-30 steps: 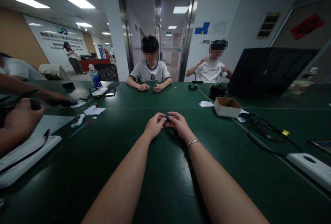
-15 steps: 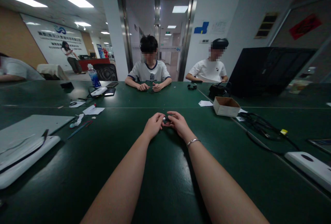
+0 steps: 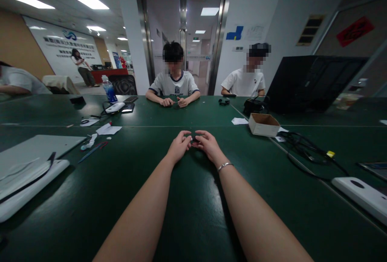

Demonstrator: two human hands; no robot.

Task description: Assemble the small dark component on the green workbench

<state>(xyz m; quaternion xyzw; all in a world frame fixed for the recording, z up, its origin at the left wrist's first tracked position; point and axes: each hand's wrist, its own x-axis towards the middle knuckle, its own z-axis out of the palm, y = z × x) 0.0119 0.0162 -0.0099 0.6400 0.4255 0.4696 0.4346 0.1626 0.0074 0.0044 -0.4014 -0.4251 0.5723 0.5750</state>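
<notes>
My left hand and my right hand meet in the middle of the dark green table, fingertips pressed together. Between them sits a small dark object that both hands pinch; it is too small to name. A thin bracelet circles my right wrist. Both forearms stretch straight out from the bottom edge of the view.
A small cardboard box and black cables lie to the right, with a white device near the right edge. White pads, paper scraps and a pen lie left. Two people sit opposite; a black case stands far right.
A neighbour's hands and arms at the left edge have left the view. The person at the far right lowered their hands. My own hands stay together in the same spot.
</notes>
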